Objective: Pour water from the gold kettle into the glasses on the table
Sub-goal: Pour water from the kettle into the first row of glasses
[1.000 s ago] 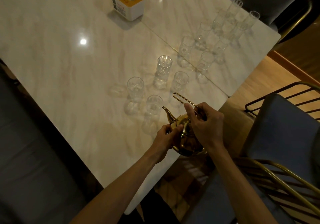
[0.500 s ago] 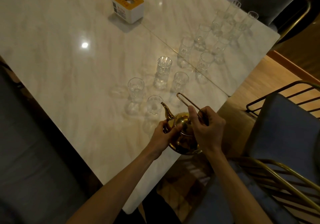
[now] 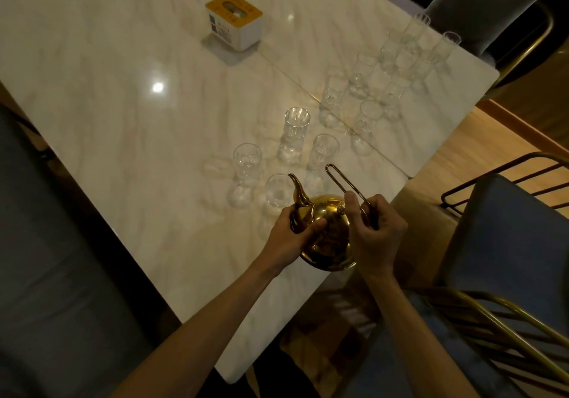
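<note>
Near the tabletop's (image 3: 129, 138) front edge, the right hand (image 3: 377, 237) grips the round gold metal kettle's (image 3: 326, 234) wire handle; the left hand (image 3: 292, 231) cups its body. Spout tip hangs at the nearest clear faceted glass's (image 3: 277, 190) rim — a fast tilt could overshoot, or knock the glass into its neighbours.

Your table (image 3: 129, 138) is pale marble, with a seam running across it from the box towards the near right edge. A white box (image 3: 234, 21) with a yellow top stands at the far side. Four glasses (image 3: 295, 129) cluster near the right edge in front of you. A larger group of tall glasses (image 3: 397, 61) stands at the far right corner.
</note>
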### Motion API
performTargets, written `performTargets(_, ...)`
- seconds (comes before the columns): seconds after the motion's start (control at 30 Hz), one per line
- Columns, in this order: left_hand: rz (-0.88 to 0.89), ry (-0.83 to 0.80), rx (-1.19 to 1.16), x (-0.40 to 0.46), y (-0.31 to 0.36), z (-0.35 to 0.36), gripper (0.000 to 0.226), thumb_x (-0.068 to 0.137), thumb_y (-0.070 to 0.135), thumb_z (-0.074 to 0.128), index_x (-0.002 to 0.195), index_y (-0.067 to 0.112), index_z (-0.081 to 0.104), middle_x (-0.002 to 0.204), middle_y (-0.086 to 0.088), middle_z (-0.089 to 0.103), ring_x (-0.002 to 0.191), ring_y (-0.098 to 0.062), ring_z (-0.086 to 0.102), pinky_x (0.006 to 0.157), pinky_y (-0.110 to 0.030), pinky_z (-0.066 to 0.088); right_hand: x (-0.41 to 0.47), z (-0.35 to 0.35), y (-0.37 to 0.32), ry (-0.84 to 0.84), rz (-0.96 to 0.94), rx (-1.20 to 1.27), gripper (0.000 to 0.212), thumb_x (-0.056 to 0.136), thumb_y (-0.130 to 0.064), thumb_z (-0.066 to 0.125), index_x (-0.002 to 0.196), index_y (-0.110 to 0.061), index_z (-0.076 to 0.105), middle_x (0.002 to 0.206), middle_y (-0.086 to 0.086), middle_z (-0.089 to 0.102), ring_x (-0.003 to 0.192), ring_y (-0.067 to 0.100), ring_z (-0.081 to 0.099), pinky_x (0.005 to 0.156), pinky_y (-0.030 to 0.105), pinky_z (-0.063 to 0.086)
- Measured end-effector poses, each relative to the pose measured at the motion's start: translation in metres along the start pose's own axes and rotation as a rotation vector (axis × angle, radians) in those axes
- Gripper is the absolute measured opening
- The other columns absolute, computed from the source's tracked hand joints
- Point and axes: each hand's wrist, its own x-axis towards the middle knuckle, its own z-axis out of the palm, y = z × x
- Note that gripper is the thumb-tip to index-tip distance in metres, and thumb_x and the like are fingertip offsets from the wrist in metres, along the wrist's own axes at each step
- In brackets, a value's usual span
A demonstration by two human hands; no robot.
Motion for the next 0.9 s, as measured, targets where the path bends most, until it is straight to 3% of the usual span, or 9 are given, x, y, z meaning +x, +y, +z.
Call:
performTargets(0.2, 0.02, 0.0, 0.031, -0.002, 0.017, -0.004, 0.063, 0.082, 0.045, 0.074, 0.135, 0.025, 0.048, 0.12, 0.017, 0.055, 0.108, 0.0, 0.055, 0.087, -0.017, 0.049, 0.003, 0.001, -0.004, 0.036, 0.0, 0.0, 0.034, 0.093, -0.032, 0.064, 0.068, -0.012, 0.051, 0.056, -0.006, 0.043, 0.05, 0.003, 0.043, 0.051, 0.009, 0.035)
performTargets(0.4, 0.072, -0.005, 0.051, -0.003, 0.033, -0.016, 0.065, 0.082, 0.044, 0.075, 0.138, 0.026, 0.047, 0.128, 0.01, 0.054, 0.113, -0.005, 0.054, 0.099, -0.029, 0.051, 0.007, 0.005, -0.025, 0.077, -0.01, 0.034, 0.033, 0.093, -0.031, 0.063, 0.069, -0.013, 0.051, 0.056, -0.008, 0.043, 0.051, 0.001, 0.044, 0.053, 0.007, 0.035)
performTargets(0.53, 0.127, -0.031, 0.085, -0.004, 0.05, -0.034, 0.063, 0.084, 0.041, 0.075, 0.138, 0.03, 0.044, 0.126, 0.014, 0.051, 0.107, 0.0, 0.053, 0.082, -0.011, 0.049, 0.007, 0.013, -0.046, 0.1, -0.029, 0.071, 0.031, 0.093, -0.029, 0.061, 0.069, -0.013, 0.049, 0.055, -0.009, 0.041, 0.049, -0.001, 0.045, 0.052, 0.006, 0.036)
performTargets(0.6, 0.143, -0.038, 0.11, -0.003, 0.059, -0.046, 0.063, 0.083, 0.041, 0.076, 0.136, 0.031, 0.044, 0.128, 0.013, 0.051, 0.106, -0.001, 0.053, 0.08, -0.009, 0.048, 0.007, 0.02, -0.057, 0.12, -0.024, 0.081, 0.034, 0.093, -0.032, 0.061, 0.068, -0.013, 0.048, 0.055, -0.01, 0.04, 0.048, 0.0, 0.045, 0.051, 0.006, 0.036)
performTargets(0.77, 0.167, -0.099, 0.133, 0.006, 0.076, -0.084, 0.065, 0.08, 0.043, 0.078, 0.135, 0.03, 0.046, 0.132, 0.007, 0.053, 0.11, -0.005, 0.055, 0.094, -0.022, 0.051, 0.006, 0.049, -0.082, 0.162, -0.006, 0.071, 0.052, 0.095, -0.055, 0.056, 0.07, -0.009, 0.051, 0.056, -0.007, 0.045, 0.049, 0.002, 0.049, 0.052, 0.007, 0.039)
performTargets(0.9, 0.151, -0.175, 0.131, 0.015, 0.079, -0.117, 0.074, 0.078, 0.047, 0.079, 0.14, 0.025, 0.046, 0.133, 0.003, 0.056, 0.119, -0.014, 0.058, 0.099, -0.033, 0.054, -0.003, 0.076, -0.101, 0.212, 0.022, 0.026, 0.053, 0.095, -0.056, 0.055, 0.069, -0.01, 0.051, 0.056, -0.003, 0.045, 0.05, 0.005, 0.047, 0.053, 0.009, 0.038)
